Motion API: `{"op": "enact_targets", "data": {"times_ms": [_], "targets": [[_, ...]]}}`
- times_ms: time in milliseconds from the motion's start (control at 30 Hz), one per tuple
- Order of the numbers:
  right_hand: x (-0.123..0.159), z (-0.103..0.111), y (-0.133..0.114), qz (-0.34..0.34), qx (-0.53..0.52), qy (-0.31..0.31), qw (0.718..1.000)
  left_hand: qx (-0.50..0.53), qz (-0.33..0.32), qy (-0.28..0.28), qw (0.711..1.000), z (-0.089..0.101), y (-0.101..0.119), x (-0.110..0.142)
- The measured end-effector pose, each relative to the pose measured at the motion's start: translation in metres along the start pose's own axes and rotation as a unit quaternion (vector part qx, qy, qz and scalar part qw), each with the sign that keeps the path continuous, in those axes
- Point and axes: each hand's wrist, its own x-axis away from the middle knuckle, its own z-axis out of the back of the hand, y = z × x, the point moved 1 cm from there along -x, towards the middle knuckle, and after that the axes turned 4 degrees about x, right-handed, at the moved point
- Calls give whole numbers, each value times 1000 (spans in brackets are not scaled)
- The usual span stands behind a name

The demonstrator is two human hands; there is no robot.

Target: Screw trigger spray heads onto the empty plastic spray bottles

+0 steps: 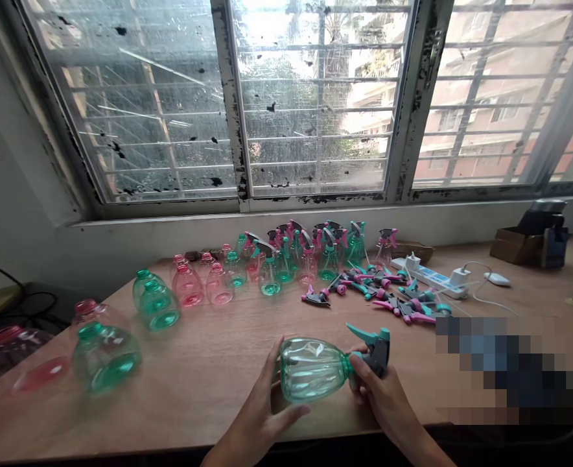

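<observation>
A clear green spray bottle (312, 370) lies sideways between my hands above the near part of the table. My left hand (271, 402) wraps round the bottle's base end, thumb along the lower side. At the neck, my right hand (376, 386) closes its fingers on the teal and grey trigger sprayer head (378, 350), which sits at the bottle's mouth. Whether the head is fully screwed on I cannot tell. The bottle looks to hold no liquid.
Open green bottles (106, 357) and pink bottles (188, 285) stand at left. Several bottles with sprayer heads (269, 272) stand by the window. Loose pink and teal sprayer heads (408, 308) lie in a pile near a white power strip (435, 279). A cardboard box (517, 246) is far right.
</observation>
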Motion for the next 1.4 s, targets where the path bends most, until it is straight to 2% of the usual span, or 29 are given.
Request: {"op": "enact_targets", "data": {"times_ms": [200, 400, 600, 733, 933, 1100, 1400], "targets": [[1, -1, -1, 4, -4, -2, 1000, -8, 15, -30, 999, 2, -4, 0], [1, 1, 2, 2, -3, -8, 1000, -31, 32, -12, 999, 3, -1, 2], [1, 0, 0, 6, 12, -13, 1000, -46, -1, -28, 999, 7, -13, 0], [1, -2, -2, 3, 12, -14, 1000, -53, -1, -31, 998, 6, -11, 0], [1, 0, 1, 0, 6, -11, 1000, 21, 14, -23, 999, 0, 2, 0], [1, 1, 2, 9, -16, 3, 1000, -3, 2, -4, 1000, 0, 3, -1], [0, 0, 3, 18, -29, -15, 999, 46, 7, -35, 998, -1, 2, -1]]}}
